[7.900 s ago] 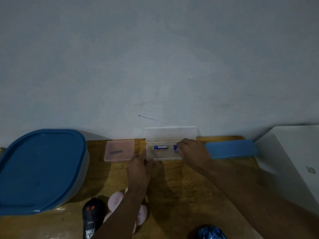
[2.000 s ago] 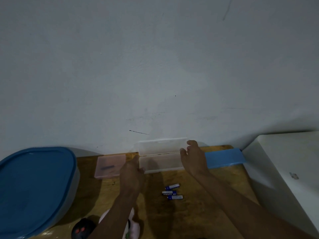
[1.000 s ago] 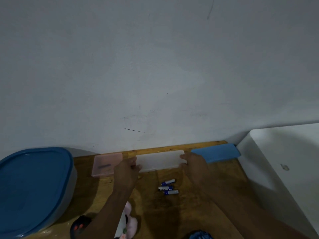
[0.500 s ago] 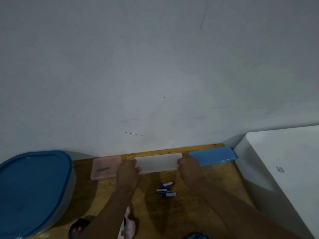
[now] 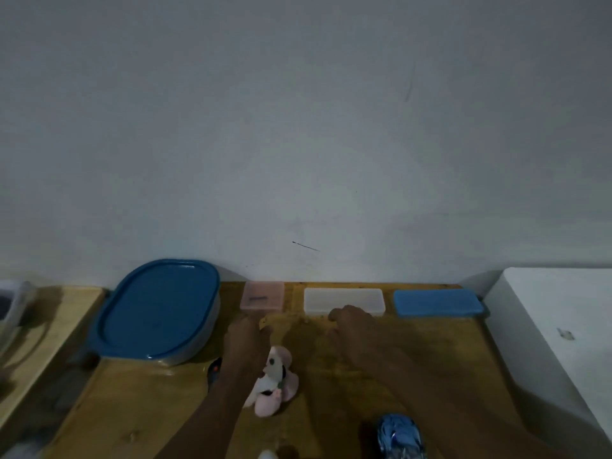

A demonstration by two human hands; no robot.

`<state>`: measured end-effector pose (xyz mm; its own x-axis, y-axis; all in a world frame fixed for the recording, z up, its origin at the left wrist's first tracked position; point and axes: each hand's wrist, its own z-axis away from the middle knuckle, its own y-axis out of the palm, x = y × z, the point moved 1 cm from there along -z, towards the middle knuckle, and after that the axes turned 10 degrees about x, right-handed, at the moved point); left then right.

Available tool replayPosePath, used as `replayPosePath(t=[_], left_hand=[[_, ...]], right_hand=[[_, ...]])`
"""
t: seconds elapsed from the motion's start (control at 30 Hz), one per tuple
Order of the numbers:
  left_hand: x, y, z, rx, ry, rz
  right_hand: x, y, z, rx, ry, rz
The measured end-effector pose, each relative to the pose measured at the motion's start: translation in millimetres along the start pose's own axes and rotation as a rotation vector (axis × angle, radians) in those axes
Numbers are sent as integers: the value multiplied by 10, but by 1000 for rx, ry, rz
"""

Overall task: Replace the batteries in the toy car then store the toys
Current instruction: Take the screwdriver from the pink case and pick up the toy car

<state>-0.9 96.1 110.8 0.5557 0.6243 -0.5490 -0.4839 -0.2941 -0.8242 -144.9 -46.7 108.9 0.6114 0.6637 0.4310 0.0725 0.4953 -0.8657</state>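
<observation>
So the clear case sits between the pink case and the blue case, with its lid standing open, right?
No. The clear case does sit between the pink case and the blue case, but its lid is shut flat, not standing open; the head view shows it.

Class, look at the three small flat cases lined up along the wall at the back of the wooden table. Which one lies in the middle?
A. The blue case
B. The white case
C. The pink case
B: the white case lies between the pink case on its left and the blue case on its right.
</observation>
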Motion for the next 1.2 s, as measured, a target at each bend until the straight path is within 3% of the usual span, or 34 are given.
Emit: replayPosePath(t=[0.2,0.4,0.57,0.87,1.2], left_hand=[[338,-172,-115,-2,-13,19],[762,25,-560,133,4,43],[957,237,-837,120,-72,153],[965,268,-954,81,-23,663],[1038,297,-947,102,-27,796]], right_hand=[[405,108,-110,-80,-76,-28],[726,345,-584,-95,-121,-25],[883,638,-1045,-103,-115,153],[768,890,-1322,-29,-163,343],[868,922,-1440,142,-174,777]])
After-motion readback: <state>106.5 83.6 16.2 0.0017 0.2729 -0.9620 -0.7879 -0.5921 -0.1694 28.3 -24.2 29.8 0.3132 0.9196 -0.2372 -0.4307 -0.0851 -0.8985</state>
